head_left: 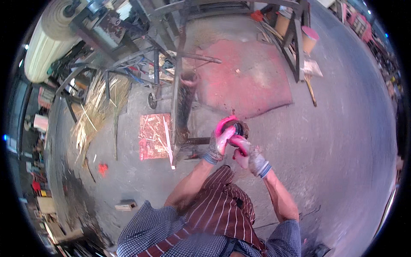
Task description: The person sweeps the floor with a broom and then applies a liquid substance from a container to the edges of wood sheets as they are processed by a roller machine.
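Note:
Both my hands wear grey knit gloves with pink coated palms. My left hand curls over the top of a small dark round object, and my right hand closes on it from below. What the object is stays unclear; most of it is hidden by the gloves. I hold it in the air over a grey concrete floor, just right of a long rusty metal beam that runs away from me.
A reddish sheet lies on the floor left of the beam. A large faded red mat lies ahead under a dark metal frame. Straw-like strips pile at left below a big pale roll.

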Available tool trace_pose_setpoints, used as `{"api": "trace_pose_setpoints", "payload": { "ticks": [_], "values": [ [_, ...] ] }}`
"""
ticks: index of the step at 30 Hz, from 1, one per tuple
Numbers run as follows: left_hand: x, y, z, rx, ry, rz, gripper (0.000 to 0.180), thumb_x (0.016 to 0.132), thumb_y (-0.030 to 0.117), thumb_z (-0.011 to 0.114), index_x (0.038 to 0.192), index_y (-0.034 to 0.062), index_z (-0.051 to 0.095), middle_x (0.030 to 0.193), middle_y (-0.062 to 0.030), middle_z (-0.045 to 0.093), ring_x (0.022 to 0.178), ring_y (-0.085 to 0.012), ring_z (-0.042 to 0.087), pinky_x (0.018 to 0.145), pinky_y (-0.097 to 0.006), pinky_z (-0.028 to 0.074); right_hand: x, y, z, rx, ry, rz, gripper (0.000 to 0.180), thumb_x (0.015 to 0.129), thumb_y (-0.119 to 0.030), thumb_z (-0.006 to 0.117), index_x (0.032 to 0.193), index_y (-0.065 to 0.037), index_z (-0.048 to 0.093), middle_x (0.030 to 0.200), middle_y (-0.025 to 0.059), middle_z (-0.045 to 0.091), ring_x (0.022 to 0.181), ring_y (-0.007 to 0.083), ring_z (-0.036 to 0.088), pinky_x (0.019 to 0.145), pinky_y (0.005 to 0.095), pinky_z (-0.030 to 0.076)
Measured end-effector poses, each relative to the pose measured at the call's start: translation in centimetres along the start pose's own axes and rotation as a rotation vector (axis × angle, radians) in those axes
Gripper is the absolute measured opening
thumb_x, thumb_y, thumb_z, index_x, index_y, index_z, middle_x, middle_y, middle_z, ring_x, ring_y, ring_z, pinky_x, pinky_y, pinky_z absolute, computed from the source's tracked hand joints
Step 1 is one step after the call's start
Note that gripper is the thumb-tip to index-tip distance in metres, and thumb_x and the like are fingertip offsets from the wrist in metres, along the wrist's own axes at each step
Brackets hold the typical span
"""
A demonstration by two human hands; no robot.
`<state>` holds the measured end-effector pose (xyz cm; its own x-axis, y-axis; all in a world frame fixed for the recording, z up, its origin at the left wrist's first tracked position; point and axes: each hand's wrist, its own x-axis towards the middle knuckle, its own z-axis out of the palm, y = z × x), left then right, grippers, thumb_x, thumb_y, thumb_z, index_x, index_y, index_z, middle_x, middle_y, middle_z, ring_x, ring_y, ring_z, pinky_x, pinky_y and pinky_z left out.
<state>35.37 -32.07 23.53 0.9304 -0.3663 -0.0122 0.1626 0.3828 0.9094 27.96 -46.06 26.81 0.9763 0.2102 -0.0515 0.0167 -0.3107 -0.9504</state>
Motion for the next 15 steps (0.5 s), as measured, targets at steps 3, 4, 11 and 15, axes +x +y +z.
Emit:
{"api": "trace_pose_setpoints", "payload": {
  "ticks": [3,4,11,15],
  "values": [
    [2.4,-0.1,-1.2,-0.520,0.046,-0.178,0.045,0.096,0.028,0.051,0.134,0.0040,0.046,0.126,-0.0128,0.058,0.114,-0.0271,0.057,0.102,-0.043,0.044,3.6,-5.0,-4.1,0.501,-0.148,0.235,0.033,0.090,-0.008,0.055,0.123,-0.006,0.058,0.112,0.0069,0.064,0.073,0.0125,0.061,0.061,0.0273,0.051],
    [3.0,0.3,-1.6,-0.559,0.086,-0.125,0.042,0.096,0.027,0.049,0.131,0.0035,0.048,0.124,-0.0125,0.059,0.113,-0.0261,0.058,0.101,-0.042,0.045,4.9,-5.9,-5.1,0.576,-0.199,0.260,0.031,0.091,-0.009,0.056,0.123,-0.006,0.058,0.110,0.0059,0.064,0.072,0.0103,0.060,0.059,0.0250,0.050],
    [4.7,-1.6,-3.2,-0.439,0.328,0.177,0.045,0.098,0.035,0.047,0.131,0.0043,0.050,0.123,-0.0103,0.060,0.112,-0.0239,0.058,0.098,-0.041,0.046,12.8,-16.1,-4.6,0.708,-0.210,-0.484,0.059,0.086,-0.018,0.070,0.134,0.001,0.043,0.133,0.0157,0.051,0.109,0.0210,0.058,0.097,0.0345,0.045],
    [2.4,-7.0,-3.5,-0.542,0.609,0.275,0.047,0.098,0.040,0.047,0.131,0.0059,0.051,0.124,-0.0097,0.059,0.113,-0.0249,0.057,0.097,-0.044,0.046,15.6,-15.1,1.5,0.557,-0.331,-0.583,0.052,0.087,-0.016,0.069,0.130,0.000,0.044,0.102,0.0056,0.061,0.083,0.0120,0.059,0.074,0.0299,0.049]
  ]
}}
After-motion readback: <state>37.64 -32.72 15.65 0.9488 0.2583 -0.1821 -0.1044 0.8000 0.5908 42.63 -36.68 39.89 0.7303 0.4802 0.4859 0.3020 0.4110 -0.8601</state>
